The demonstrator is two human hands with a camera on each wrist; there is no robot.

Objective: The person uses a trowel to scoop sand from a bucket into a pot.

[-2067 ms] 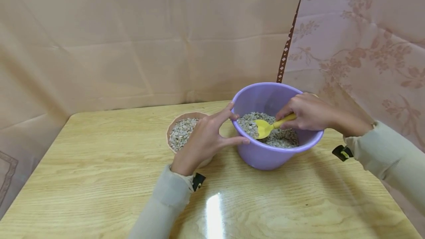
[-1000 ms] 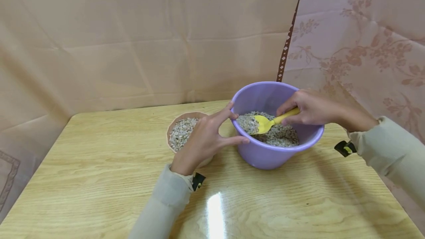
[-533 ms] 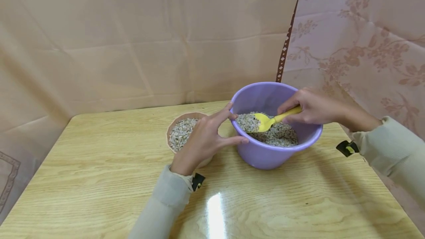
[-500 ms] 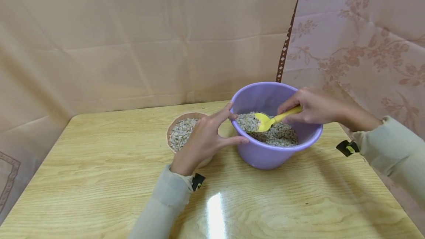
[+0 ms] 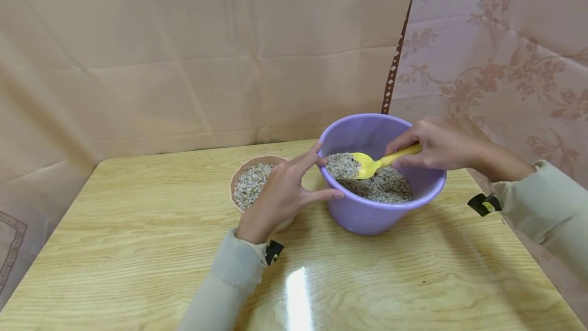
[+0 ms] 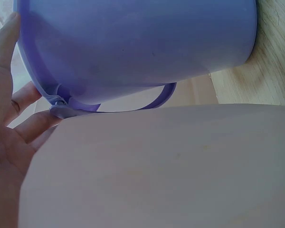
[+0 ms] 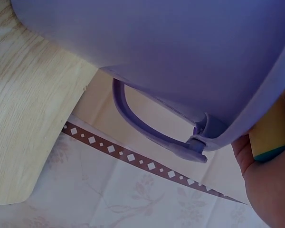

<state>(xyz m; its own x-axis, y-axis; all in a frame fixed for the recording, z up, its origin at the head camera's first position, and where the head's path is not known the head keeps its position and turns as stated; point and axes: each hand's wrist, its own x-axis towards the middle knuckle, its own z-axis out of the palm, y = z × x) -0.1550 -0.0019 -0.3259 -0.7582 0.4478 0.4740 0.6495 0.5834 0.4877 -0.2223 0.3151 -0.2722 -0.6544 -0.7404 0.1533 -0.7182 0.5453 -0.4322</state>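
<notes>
A purple bucket [image 5: 381,213] with gravel [image 5: 386,185] in its bottom stands on the wooden table. My left hand [image 5: 285,185] holds its left rim, thumb on the near side and fingertips over the edge. In the left wrist view, those fingers [image 6: 26,97] lie by the bucket's handle joint. My right hand [image 5: 441,147] grips the yellow handle of a small hand trowel [image 5: 365,165], whose blade carries a heap of gravel inside the bucket. The right wrist view shows the handle's green end against the palm. A peach pot [image 5: 250,188] filled with gravel is partly hidden behind my left hand.
The wooden table [image 5: 138,239] backs onto a beige curtain [image 5: 184,65], with a flowered cloth [image 5: 500,75] at the right. The bucket's carrying handle [image 7: 147,130] hangs down its far side. A pale curved surface [image 6: 171,166] fills the lower left wrist view.
My right hand has raised the trowel with its load of gravel and drawn slightly up and right. My left hand stays on the bucket's rim, and bucket and pot stay where they were.
</notes>
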